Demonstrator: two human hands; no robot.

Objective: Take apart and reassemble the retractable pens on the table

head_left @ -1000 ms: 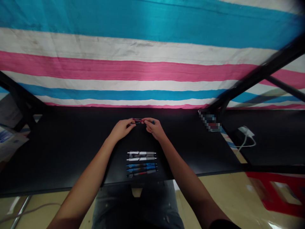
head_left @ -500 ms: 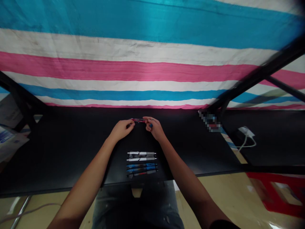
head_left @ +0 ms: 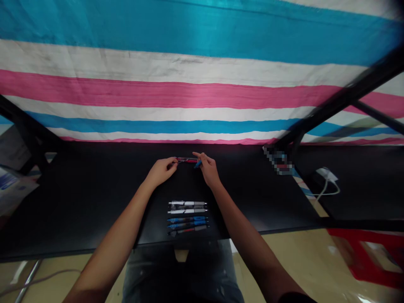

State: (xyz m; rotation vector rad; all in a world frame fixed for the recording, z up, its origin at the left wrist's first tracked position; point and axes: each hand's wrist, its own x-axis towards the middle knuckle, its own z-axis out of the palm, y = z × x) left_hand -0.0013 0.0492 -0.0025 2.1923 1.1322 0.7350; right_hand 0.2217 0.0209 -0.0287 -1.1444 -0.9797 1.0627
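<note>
Toward the back of the black table (head_left: 94, 189), a few pink-and-dark pens (head_left: 188, 160) lie side by side between my hands. My left hand (head_left: 161, 171) is closed, thumb and fingers pinching the left ends of these pens. My right hand (head_left: 208, 169) is closed around a blue pen (head_left: 198, 164), most of which its fingers hide. The right index finger stretches out over the right ends of the pink pens. Nearer to me lies a row of pens: white pens (head_left: 187, 211), blue pens (head_left: 187, 219) and a dark grey pen (head_left: 188, 230).
A striped cloth (head_left: 189, 94) hangs behind the table. Black frame bars (head_left: 334, 103) slant at the sides. A blurred-out item (head_left: 279, 160) lies at the right back. A white cable (head_left: 326, 185) lies further right; a plastic bag (head_left: 14, 189) stands at the left edge.
My right hand has shifted slightly right and turned, and more of the pink pens and of the blue pen shows. My left hand stays nearly still. The front row is unchanged.
</note>
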